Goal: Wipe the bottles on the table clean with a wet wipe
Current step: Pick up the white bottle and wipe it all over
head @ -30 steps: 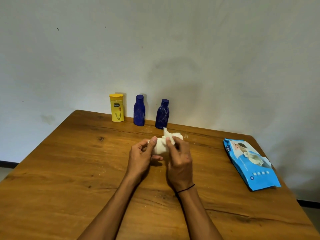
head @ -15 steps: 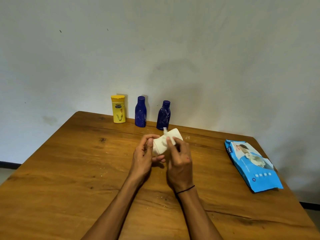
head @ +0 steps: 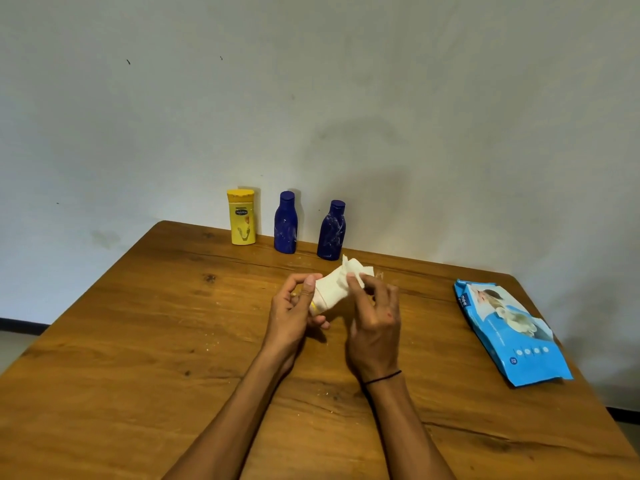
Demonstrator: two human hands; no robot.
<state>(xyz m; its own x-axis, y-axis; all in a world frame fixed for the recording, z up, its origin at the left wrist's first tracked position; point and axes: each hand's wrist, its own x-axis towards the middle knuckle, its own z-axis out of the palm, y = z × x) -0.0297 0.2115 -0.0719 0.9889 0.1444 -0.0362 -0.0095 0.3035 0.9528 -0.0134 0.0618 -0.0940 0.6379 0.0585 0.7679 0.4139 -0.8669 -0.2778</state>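
My left hand (head: 292, 315) grips the lower end of a small bottle held on its side above the table middle; only a yellow rim of the bottle (head: 313, 305) shows. A white wet wipe (head: 337, 289) is wrapped round the rest of it. My right hand (head: 375, 318) pinches the wipe against the bottle's far end with thumb and forefinger. At the back edge stand a yellow bottle (head: 241, 218) and two dark blue bottles (head: 285, 225) (head: 331, 232), upright and apart from my hands.
A blue pack of wet wipes (head: 512, 336) lies flat near the table's right edge. The wooden table (head: 138, 341) carries scattered pale crumbs. A grey wall stands right behind the bottles.
My right hand has slid along the wrapped bottle and its fingers have spread a little; the wipe has bunched toward the far end. The standing bottles and the pack have not moved.
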